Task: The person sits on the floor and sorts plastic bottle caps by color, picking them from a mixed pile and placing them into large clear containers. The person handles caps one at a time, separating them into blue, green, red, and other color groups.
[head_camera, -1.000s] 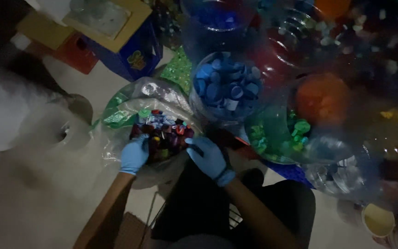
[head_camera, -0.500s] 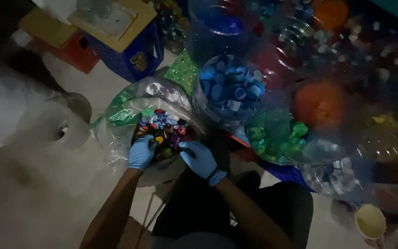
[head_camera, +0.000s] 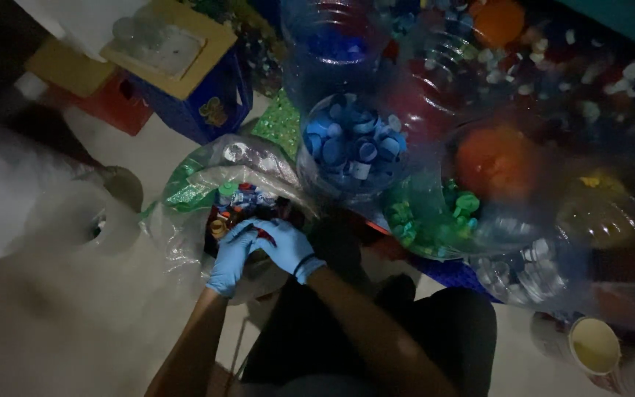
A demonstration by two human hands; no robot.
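Observation:
Both my hands wear blue gloves and meet over a clear plastic bag (head_camera: 185, 220) full of mixed coloured bottle caps (head_camera: 248, 200). My left hand (head_camera: 229, 257) rests at the near edge of the cap pile. My right hand (head_camera: 284, 246) lies beside it, fingers bent down into the caps and touching the left glove. A small red cap shows between the two gloves; which hand grips it I cannot tell. The fingertips are partly hidden among the caps.
Clear jars of sorted caps stand beyond: blue caps (head_camera: 350, 143), green caps (head_camera: 428, 213), orange caps (head_camera: 497, 158), clear caps (head_camera: 527, 268). A blue crate (head_camera: 207, 110) with a yellow board sits at the upper left. A pale bag (head_camera: 45, 213) lies left. A cup (head_camera: 593, 345) stands at the lower right.
My hands have drawn together from either side of the cap pile and now touch at its near edge. The camera has shifted a little.

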